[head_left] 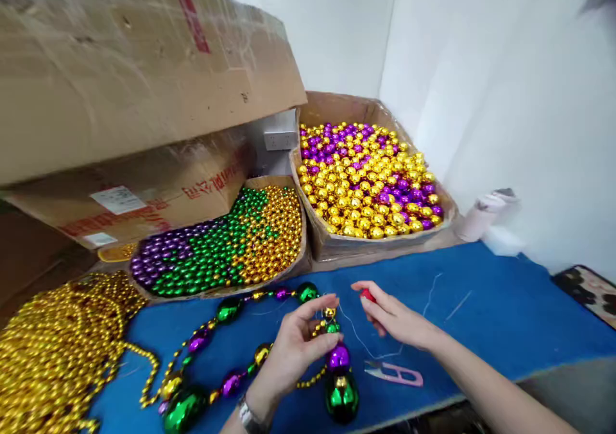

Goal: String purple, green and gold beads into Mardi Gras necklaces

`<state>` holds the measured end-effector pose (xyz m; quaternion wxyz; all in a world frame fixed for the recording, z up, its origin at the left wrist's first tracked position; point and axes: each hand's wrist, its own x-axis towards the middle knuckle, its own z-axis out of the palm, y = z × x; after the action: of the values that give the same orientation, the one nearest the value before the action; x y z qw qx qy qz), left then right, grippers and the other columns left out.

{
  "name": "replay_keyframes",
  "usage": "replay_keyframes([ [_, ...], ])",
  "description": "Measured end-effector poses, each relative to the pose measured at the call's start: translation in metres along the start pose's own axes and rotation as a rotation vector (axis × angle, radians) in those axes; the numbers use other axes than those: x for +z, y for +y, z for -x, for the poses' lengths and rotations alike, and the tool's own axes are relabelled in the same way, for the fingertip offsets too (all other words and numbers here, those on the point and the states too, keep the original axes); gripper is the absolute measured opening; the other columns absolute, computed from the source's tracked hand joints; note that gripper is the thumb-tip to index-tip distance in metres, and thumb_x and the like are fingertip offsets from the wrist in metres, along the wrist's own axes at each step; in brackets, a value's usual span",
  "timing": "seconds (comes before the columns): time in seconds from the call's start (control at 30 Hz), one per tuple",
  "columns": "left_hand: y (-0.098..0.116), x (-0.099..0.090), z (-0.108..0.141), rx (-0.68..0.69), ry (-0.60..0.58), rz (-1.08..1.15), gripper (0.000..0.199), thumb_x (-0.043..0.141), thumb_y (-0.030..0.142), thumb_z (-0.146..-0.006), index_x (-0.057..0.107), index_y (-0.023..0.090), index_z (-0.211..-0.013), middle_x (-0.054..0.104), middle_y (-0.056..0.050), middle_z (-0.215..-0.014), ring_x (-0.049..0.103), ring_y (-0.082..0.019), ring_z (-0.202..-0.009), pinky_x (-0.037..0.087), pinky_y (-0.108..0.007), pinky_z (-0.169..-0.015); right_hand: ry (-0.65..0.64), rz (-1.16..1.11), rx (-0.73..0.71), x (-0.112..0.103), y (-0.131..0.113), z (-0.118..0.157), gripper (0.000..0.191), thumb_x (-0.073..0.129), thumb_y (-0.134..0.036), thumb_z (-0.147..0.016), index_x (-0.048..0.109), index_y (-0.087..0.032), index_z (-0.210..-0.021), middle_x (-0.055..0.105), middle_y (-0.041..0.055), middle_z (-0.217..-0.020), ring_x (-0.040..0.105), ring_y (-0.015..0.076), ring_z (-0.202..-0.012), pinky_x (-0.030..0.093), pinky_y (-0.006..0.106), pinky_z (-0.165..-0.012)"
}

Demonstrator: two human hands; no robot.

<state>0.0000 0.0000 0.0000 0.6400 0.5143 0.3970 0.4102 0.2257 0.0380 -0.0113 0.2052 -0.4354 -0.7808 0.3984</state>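
Observation:
My left hand (301, 341), with a metal band at the wrist, has thumb and index finger curved around the gold and green beads at the end of a bead necklace (338, 357). Large purple and green balls hang just below that grip. The strand loops left over the blue cloth, with shiny green, purple and gold balls between small gold beads. To the right, my right hand (394, 315) pinches a small red object (368, 295) whose kind I cannot make out. A thin pale thread (356, 334) trails between the hands. Pink thread snips (394, 373) lie below my right hand.
The blue cloth (481, 318) covers the table. Gold bead strands (52, 350) pile up at left. Behind stand an open carton (308, 264) of small coloured beads and a carton (366, 248) of larger gold and purple balls. A pinkish bottle (476, 219) stands at back right.

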Motion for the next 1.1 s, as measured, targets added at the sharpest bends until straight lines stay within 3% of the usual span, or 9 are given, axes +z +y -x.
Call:
replay_keyframes([
  [0.13, -0.004, 0.0, 0.0, 0.016, -0.003, 0.033, 0.056, 0.073, 0.023, -0.071, 0.052, 0.026, -0.123, 0.051, -0.009, -0.131, 0.061, -0.017, -0.084, 0.049, -0.03, -0.072, -0.067, 0.04, -0.101, -0.01, -0.024, 0.006, 0.032, 0.031, -0.03, -0.098, 0.033, -0.024, -0.129, 0.064, 0.0015, -0.093, 0.062, 0.0115, -0.074, 0.048, 0.024, -0.068],
  [0.23, -0.003, 0.001, -0.001, 0.037, -0.012, 0.065, 0.057, 0.073, 0.021, -0.071, 0.052, 0.027, -0.124, 0.049, -0.009, -0.133, 0.059, -0.013, -0.078, 0.049, -0.027, -0.07, -0.086, 0.128, -0.191, -0.012, -0.038, 0.005, 0.022, 0.035, -0.03, -0.097, 0.051, -0.025, -0.112, 0.063, 0.0013, -0.099, 0.06, 0.0132, -0.086, 0.045, 0.024, -0.074],
  [0.3, -0.001, 0.002, -0.001, 0.04, -0.02, 0.081, 0.058, 0.074, 0.02, -0.071, 0.051, 0.028, -0.124, 0.048, -0.008, -0.134, 0.058, -0.01, -0.076, 0.048, -0.026, -0.069, -0.078, 0.206, -0.234, -0.011, -0.043, 0.001, 0.019, 0.041, -0.03, -0.094, 0.055, -0.024, -0.106, 0.062, 0.0014, -0.1, 0.057, 0.015, -0.091, 0.042, 0.026, -0.079],
  [0.53, 0.003, 0.003, -0.001, 0.031, -0.062, 0.138, 0.063, 0.074, 0.018, -0.069, 0.049, 0.027, -0.126, 0.05, -0.008, -0.128, 0.055, -0.01, -0.075, 0.045, -0.023, -0.066, 0.006, 0.486, -0.265, 0.0, -0.048, -0.017, 0.027, 0.038, -0.035, -0.093, 0.054, -0.02, -0.077, 0.06, 0.0021, -0.075, 0.052, 0.0162, -0.073, 0.037, 0.028, -0.068],
  [0.67, 0.003, 0.004, -0.001, 0.008, -0.093, 0.168, 0.066, 0.074, 0.016, -0.069, 0.046, 0.024, -0.128, 0.059, -0.008, -0.112, 0.054, -0.011, -0.075, 0.044, -0.024, -0.067, 0.038, 0.615, -0.29, 0.003, -0.047, -0.022, 0.03, 0.036, -0.034, -0.093, 0.055, -0.02, -0.076, 0.06, 0.0025, -0.072, 0.051, 0.0161, -0.07, 0.034, 0.029, -0.069],
  [1.1, -0.002, 0.004, -0.003, -0.003, -0.094, 0.163, 0.07, 0.075, 0.016, -0.069, 0.043, 0.022, -0.131, 0.058, -0.002, -0.083, 0.053, -0.011, -0.073, 0.044, -0.027, -0.07, 0.068, 0.798, -0.347, 0.008, -0.037, -0.028, 0.032, 0.034, -0.034, -0.093, 0.058, -0.02, -0.076, 0.06, 0.0026, -0.075, 0.048, 0.0156, -0.073, 0.033, 0.029, -0.071],
])
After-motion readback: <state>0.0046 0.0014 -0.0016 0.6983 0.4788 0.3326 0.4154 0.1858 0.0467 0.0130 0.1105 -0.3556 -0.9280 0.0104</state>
